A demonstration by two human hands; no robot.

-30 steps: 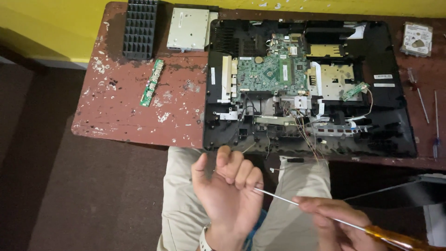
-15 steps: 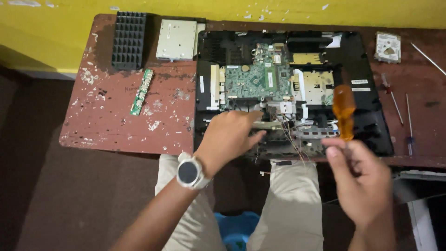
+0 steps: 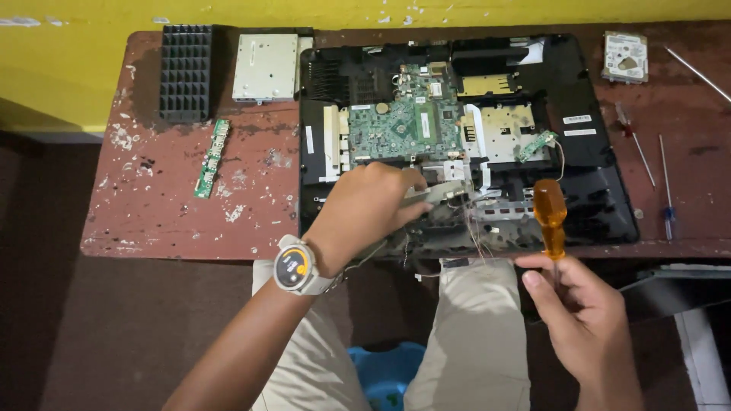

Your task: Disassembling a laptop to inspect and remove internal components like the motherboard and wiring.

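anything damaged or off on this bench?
Yes: the red table top has paint flaking off in white patches. Loose wires stick out of the opened computer near the left hand.

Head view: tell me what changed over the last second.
The left hand left the lap and reached forward onto a grey metal part inside the opened black computer chassis. The right hand swung the orange-handled screwdriver from lying across the lap to handle-up. The green circuit board and worn red table stayed put.
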